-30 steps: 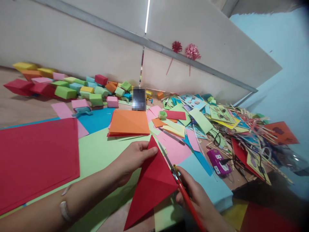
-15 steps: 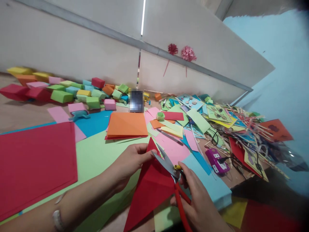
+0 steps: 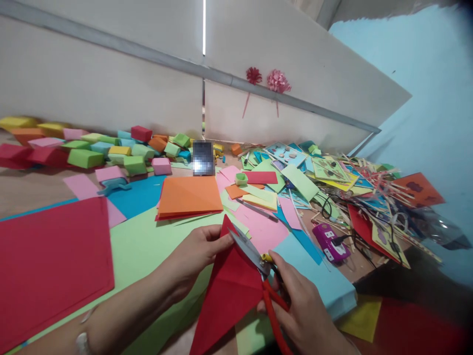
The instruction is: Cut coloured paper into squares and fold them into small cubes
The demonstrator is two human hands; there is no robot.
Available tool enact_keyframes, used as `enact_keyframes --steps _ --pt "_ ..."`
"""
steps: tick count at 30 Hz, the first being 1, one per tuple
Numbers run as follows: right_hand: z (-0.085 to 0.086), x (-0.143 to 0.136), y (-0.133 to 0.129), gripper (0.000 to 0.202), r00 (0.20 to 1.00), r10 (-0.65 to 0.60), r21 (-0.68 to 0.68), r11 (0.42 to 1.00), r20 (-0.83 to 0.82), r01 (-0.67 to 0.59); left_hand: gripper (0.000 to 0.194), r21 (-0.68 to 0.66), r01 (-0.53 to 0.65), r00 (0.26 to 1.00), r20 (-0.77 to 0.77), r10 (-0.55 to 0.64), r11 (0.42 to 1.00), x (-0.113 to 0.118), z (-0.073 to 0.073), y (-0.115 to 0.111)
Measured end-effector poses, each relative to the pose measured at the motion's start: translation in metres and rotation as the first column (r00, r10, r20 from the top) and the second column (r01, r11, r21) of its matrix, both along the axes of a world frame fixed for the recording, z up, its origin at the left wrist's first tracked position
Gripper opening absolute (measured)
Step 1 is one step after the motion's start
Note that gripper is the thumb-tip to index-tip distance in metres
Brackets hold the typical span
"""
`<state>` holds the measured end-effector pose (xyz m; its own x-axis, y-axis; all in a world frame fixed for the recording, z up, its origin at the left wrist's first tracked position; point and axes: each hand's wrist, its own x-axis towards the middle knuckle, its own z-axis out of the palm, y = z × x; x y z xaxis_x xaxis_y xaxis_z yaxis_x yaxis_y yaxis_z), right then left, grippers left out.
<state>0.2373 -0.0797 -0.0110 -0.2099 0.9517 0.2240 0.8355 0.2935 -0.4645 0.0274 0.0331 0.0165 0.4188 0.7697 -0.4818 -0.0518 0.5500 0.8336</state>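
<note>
A folded sheet of red paper is pinched near its top corner by my left hand, thumb on the front face. My right hand grips red-handled scissors whose blades lie along the paper's upper right edge, the tips close to my left thumb. The blades look nearly closed. A small yellow tube-like piece shows by my right index finger. Beneath the hands lies a large light green sheet.
Red sheets lie at left, an orange stack ahead. Folded paper boxes line the back left. At right are a light blue stack, a purple power strip with cords, and heaped sticks and paper scraps. A white partition stands behind.
The scissor blades have closed from a wider opening along the red paper's edge. The whole view has shifted slightly, so background things appear further left.
</note>
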Motion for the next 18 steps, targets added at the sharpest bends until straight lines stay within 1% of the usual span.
enact_keyframes --steps 7,14,18 --pt "-0.0023 0.0008 0.0005 0.057 0.996 0.021 0.107 0.994 0.091 -0.031 0.067 -0.052 -0.009 1.000 0.003 0.009 0.999 0.0008 -0.0028 0.0017" --pt "-0.0021 0.0011 0.0010 0.056 0.991 0.030 0.135 0.990 0.129 -0.048 0.067 -0.057 0.016 1.000 0.009 -0.015 0.998 -0.0006 -0.0071 0.0030" --pt "-0.0017 0.0017 0.0009 0.056 0.989 0.037 0.138 0.989 0.145 -0.057 0.065 -0.073 0.007 1.000 0.004 -0.006 0.997 0.0003 -0.0060 0.0035"
